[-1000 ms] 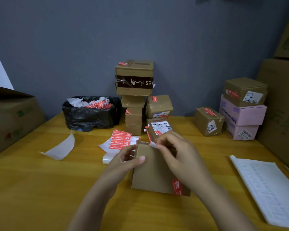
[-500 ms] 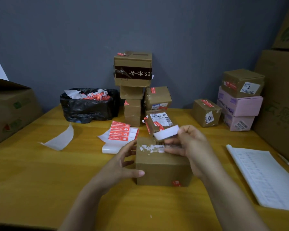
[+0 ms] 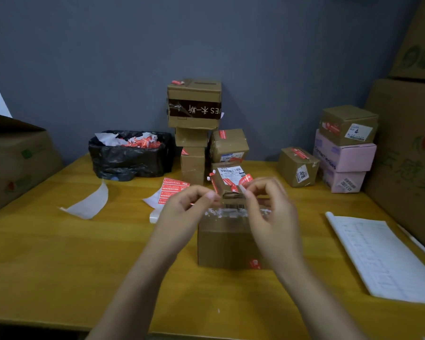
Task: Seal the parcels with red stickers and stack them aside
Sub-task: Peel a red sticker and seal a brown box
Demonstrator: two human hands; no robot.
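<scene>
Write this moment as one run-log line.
left hand: fingers curled | right hand: pinches pale strip | parcel: on table, label residue

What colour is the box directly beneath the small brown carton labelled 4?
That rectangular cardboard box is pale pink, seen in the head view.

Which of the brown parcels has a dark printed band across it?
The top parcel of the tall middle stack: a dark brown band with pale lettering crosses its front; the others lack one.

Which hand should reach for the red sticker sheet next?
Left, probably: the left hand hangs beside the red sticker sheet, left of the parcel; the right hand is over the parcel's other side.
</scene>
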